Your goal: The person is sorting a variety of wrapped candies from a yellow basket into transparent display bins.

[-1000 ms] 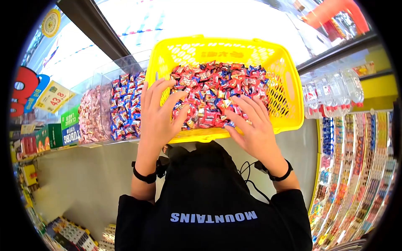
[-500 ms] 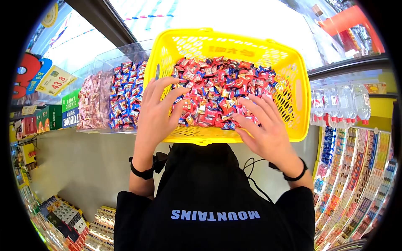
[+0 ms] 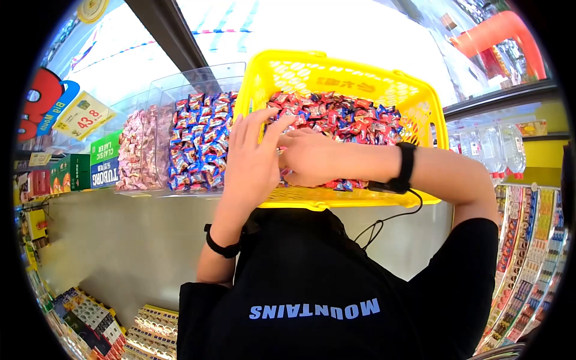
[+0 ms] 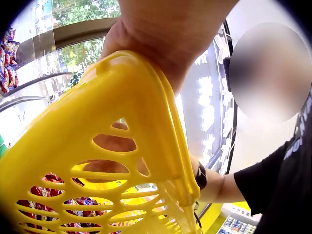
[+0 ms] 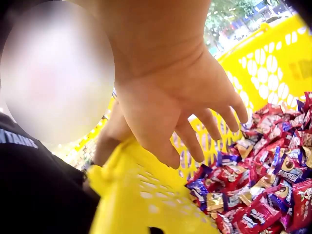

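Note:
A yellow plastic basket point(image 3: 354, 198) holds a heap of wrapped candies point(image 3: 354, 117) in red, blue and gold. My left hand point(image 3: 249, 162) reaches over the basket's front left corner, fingers extended inward; in the left wrist view the wrist lies close over the rim point(image 4: 134, 61). Across the basket's front comes my right arm, bringing the right hand point(image 3: 309, 157) beside the left one, where it partly overlaps the left fingertips. In the right wrist view the right hand point(image 5: 170, 100) hangs with spread, loosely bent fingers inside the basket wall, above the candies, with nothing visible in its grasp.
Left of the basket stand clear bins of blue-red wrapped candies point(image 3: 201, 141) and pink wrapped candies point(image 3: 135, 147). Farther left are a price sign point(image 3: 84, 115) and beer cartons point(image 3: 105, 162). Water bottles point(image 3: 510, 147) and stocked shelves point(image 3: 528, 228) are on the right. A cable point(image 3: 378, 228) hangs from the right wrist.
My right hand has swung left across the basket from its right side to beside the left hand. The left hand stays at the left corner. The basket appears farther right in view.

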Demonstrator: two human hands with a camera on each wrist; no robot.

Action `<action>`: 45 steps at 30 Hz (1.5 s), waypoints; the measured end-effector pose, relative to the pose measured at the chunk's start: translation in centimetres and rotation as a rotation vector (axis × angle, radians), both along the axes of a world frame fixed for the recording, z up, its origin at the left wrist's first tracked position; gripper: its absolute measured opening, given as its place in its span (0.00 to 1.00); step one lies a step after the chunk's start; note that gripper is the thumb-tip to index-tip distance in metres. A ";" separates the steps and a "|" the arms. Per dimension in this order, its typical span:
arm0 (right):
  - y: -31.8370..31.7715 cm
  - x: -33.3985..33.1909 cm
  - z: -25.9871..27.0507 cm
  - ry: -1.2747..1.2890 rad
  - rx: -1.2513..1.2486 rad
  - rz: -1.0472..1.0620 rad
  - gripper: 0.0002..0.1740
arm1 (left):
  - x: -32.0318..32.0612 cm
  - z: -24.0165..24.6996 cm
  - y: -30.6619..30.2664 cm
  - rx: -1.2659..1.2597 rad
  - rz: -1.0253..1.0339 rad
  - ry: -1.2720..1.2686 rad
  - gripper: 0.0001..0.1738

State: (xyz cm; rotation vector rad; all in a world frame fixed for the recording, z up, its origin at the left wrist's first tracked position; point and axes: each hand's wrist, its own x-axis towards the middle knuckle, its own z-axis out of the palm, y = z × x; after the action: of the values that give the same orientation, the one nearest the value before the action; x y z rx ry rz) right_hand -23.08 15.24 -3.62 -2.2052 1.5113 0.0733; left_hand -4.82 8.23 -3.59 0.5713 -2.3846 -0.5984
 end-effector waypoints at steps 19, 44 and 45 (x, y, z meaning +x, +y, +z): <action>-1.3 1.4 -6.5 0.029 0.111 -0.114 0.31 | 0.0 0.3 0.5 -0.034 0.014 -0.042 0.31; 10.5 -1.7 4.2 -0.467 -0.507 -0.478 0.13 | 0.2 2.0 2.2 -0.272 -0.221 -0.020 0.08; 11.1 -1.7 4.2 -0.430 -0.503 -0.446 0.14 | 0.3 2.2 2.2 -0.254 -0.224 -0.043 0.08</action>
State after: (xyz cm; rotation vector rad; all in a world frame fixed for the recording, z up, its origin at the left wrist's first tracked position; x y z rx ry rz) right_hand -24.74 26.38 0.61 -1.9737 1.8481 -0.9495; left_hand -4.48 10.46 -1.44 0.2111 -2.5337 -0.3695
